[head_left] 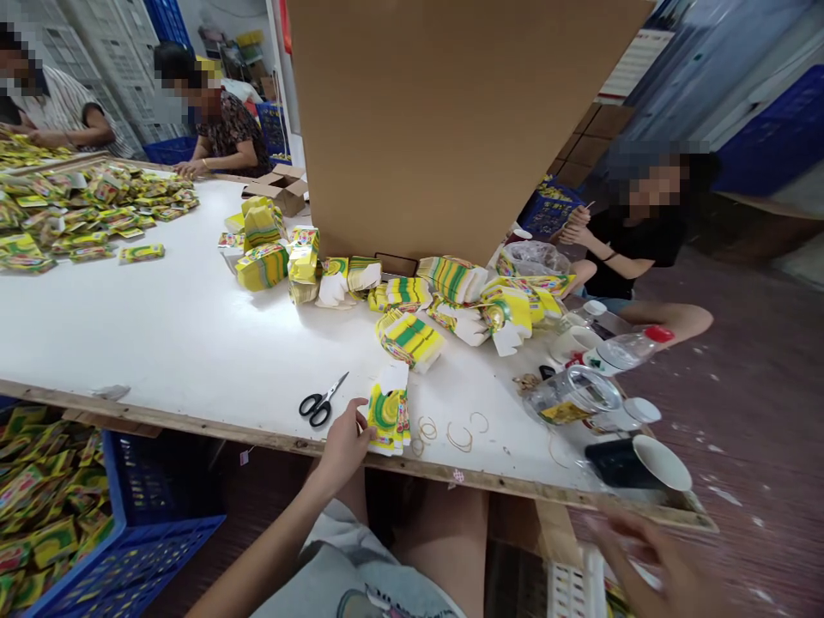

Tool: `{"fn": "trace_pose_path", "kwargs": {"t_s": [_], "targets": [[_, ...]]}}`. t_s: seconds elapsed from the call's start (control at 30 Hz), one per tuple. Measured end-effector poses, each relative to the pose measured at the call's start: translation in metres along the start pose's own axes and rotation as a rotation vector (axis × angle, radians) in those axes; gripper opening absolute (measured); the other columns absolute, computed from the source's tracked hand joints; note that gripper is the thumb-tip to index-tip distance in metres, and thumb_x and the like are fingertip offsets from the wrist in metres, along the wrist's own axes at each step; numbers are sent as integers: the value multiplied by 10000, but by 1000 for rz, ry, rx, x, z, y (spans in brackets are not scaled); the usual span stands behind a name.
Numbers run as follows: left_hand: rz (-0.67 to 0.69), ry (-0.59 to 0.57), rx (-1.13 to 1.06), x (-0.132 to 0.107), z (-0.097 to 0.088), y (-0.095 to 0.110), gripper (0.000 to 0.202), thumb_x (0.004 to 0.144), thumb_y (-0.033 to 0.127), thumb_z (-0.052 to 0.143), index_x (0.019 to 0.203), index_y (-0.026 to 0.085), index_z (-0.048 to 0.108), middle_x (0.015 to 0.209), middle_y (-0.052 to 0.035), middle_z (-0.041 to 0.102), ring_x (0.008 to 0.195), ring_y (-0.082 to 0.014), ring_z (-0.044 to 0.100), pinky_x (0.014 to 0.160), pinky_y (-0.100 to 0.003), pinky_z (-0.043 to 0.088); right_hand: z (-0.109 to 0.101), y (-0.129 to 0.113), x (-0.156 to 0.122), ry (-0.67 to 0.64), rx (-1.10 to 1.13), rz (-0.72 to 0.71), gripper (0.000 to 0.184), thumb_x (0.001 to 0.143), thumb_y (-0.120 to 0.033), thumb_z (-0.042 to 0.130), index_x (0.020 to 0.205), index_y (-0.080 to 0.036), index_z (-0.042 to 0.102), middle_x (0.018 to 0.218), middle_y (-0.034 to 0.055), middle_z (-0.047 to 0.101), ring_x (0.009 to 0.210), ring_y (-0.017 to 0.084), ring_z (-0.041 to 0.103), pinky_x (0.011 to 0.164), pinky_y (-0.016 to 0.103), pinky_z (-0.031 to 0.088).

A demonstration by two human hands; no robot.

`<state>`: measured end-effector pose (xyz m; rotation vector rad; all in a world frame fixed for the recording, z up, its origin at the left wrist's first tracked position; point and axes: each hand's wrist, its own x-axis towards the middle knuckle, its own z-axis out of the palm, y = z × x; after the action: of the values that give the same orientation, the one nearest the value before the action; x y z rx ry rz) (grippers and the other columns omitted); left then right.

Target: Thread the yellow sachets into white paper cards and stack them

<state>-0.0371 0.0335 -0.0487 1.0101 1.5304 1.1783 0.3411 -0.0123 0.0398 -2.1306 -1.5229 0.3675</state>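
Note:
My left hand [344, 442] is at the table's front edge, with its thumb and fingers closed on the left side of a small stack of flat yellow-and-green cartons [384, 416]. Low on the right, my right hand [657, 549] is smeared by motion above a white plastic basket [566, 588]; its fingers cannot be made out. Black-handled scissors [322, 402] lie left of the stack. Loose rubber bands [459, 436] are scattered to its right. Just behind is a bundle of folded cartons [412, 339], with more carton bundles [454, 279] along the big cardboard box.
A large cardboard box [444, 120] stands upright across the table [193, 335]. Bottles, a clear jar [579, 393] and a dark cup [637, 463] crowd the right end. A blue crate [148, 515] of packets stands low left. Packets [96, 206] are heaped far left; several people sit around.

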Motion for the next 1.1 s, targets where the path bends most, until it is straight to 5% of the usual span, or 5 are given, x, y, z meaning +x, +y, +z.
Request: {"fn": "trace_pose_path", "kwargs": {"t_s": [0.2, 0.33, 0.63, 0.83, 1.1], "targets": [[-29, -171, -209, -21, -4, 15, 269, 709, 317, 748, 878, 162, 607, 654, 20, 609, 603, -145, 580, 601, -257, 439, 110, -123, -28, -219, 639, 29, 371, 704, -547, 690, 887, -225, 660, 899, 95, 761, 836, 284, 697, 720, 382, 540], [-30, -302, -333, -38, -6, 31, 307, 715, 392, 789, 833, 148, 646, 726, -27, 671, 659, -153, 612, 649, -263, 474, 150, -153, -47, -411, 1030, 58, 350, 760, -494, 716, 940, -224, 584, 894, 77, 758, 808, 257, 703, 710, 373, 562], [-241, -483, -705, -43, -3, 36, 527, 697, 515, 787, 1086, 171, 693, 980, -113, 756, 901, -272, 702, 834, -375, 507, 150, -153, -72, -581, 1275, 127, 298, 745, -382, 786, 936, -219, 628, 913, 63, 755, 871, 252, 698, 826, 408, 541], [-190, -570, -854, -51, -1, 36, 475, 678, 442, 828, 1064, 186, 723, 979, -88, 774, 899, -230, 711, 826, -304, 516, 153, -157, -76, -527, 1373, 221, 256, 712, -362, 817, 881, -217, 690, 882, 43, 745, 822, 215, 680, 794, 354, 538], [-136, -509, -792, -52, -8, 44, 543, 588, 470, 875, 1019, 165, 748, 941, -90, 782, 910, -235, 718, 838, -291, 526, 151, -161, -74, -545, 1391, 269, 307, 682, -388, 833, 895, -212, 700, 966, 64, 743, 882, 225, 664, 810, 351, 528]]}}
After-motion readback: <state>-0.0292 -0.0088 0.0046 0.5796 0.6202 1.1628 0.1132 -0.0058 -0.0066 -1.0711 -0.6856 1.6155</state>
